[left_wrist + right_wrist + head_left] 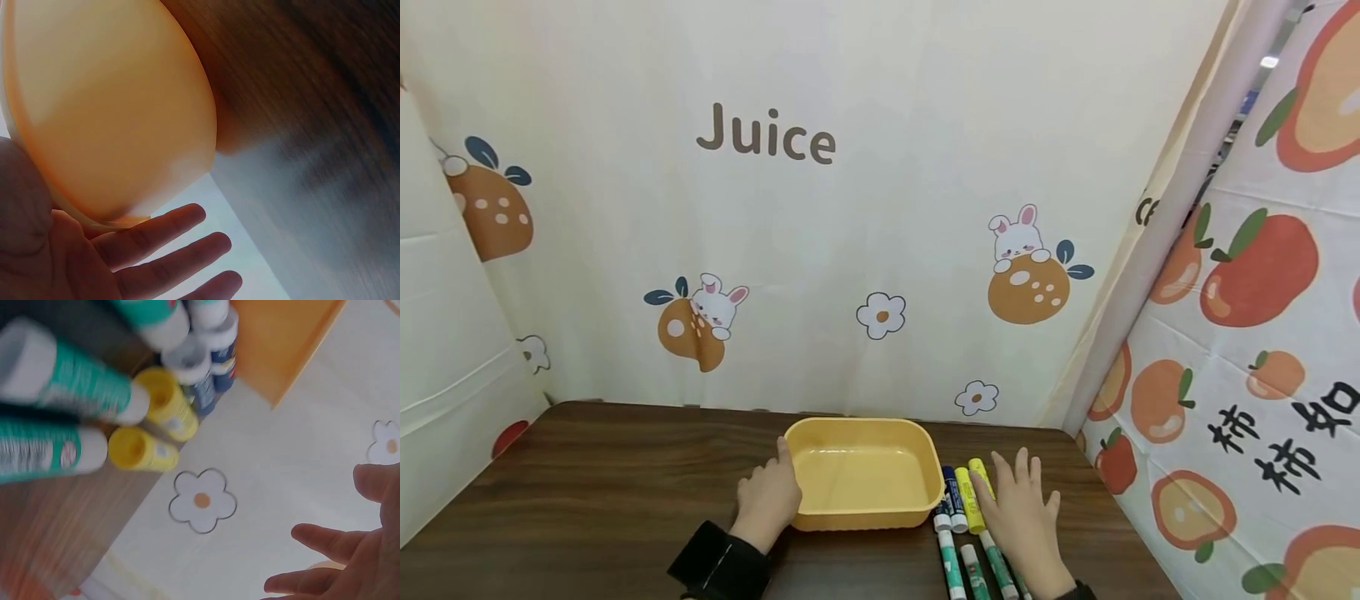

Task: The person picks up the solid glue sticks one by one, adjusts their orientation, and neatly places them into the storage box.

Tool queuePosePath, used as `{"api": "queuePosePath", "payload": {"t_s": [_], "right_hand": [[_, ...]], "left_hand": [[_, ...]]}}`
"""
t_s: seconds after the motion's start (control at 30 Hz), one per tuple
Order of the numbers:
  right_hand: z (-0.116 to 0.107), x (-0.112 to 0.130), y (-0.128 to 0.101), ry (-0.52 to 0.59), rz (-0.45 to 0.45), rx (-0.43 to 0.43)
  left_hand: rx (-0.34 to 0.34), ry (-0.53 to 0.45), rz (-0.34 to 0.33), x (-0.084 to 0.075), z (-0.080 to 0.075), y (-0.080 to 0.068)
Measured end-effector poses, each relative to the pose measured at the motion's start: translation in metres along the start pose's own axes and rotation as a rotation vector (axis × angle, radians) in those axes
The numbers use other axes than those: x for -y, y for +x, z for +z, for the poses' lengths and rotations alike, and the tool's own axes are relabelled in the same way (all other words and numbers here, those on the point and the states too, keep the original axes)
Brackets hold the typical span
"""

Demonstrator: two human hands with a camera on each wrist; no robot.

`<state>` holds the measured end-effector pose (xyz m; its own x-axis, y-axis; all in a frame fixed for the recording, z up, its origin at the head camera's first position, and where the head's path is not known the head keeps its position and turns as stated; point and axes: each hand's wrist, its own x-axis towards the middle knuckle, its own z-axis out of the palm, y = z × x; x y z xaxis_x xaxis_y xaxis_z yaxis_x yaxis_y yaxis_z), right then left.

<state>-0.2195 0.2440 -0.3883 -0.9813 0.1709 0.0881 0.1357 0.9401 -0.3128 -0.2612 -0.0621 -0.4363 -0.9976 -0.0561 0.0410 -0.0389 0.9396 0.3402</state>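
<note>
The left hand [767,498], fingers straight, rests against the left wall of the yellow tub [863,433] on the table [587,492], while the right hand [1019,510], spread open, hovers over glue sticks [964,498] beside it; light, smooth tubes, probably rolling easily, best pinched mid-barrel.

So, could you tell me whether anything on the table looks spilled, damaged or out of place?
Nothing stands out. The yellow tray sits flat and empty on the brown table, the left hand resting against its left side. The glue sticks lie side by side right of it, under the open right hand.
</note>
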Motion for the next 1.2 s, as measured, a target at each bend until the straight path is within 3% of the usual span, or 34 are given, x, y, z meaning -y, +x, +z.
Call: {"api": "queuePosePath", "payload": {"t_s": [0.2,0.5,0.67,0.97,1.2], "right_hand": [[-0.001,-0.013,0.021,0.005,-0.001,-0.023],[0.017,-0.026,0.045,0.061,0.006,-0.017],[0.028,-0.032,0.052,0.054,0.004,-0.012],[0.039,-0.039,0.061,0.01,0.042,0.085],[0.049,-0.037,0.061,-0.028,0.014,0.108]], "left_hand": [[0.001,0.004,0.001,0.0,0.0,0.001],[0.005,0.0,-0.012,0.001,0.003,0.0],[-0.007,-0.003,-0.012,0.0,0.002,0.001],[0.007,-0.01,-0.025,-0.002,0.001,0.002],[-0.006,-0.011,-0.01,-0.002,0.001,0.0]]}}
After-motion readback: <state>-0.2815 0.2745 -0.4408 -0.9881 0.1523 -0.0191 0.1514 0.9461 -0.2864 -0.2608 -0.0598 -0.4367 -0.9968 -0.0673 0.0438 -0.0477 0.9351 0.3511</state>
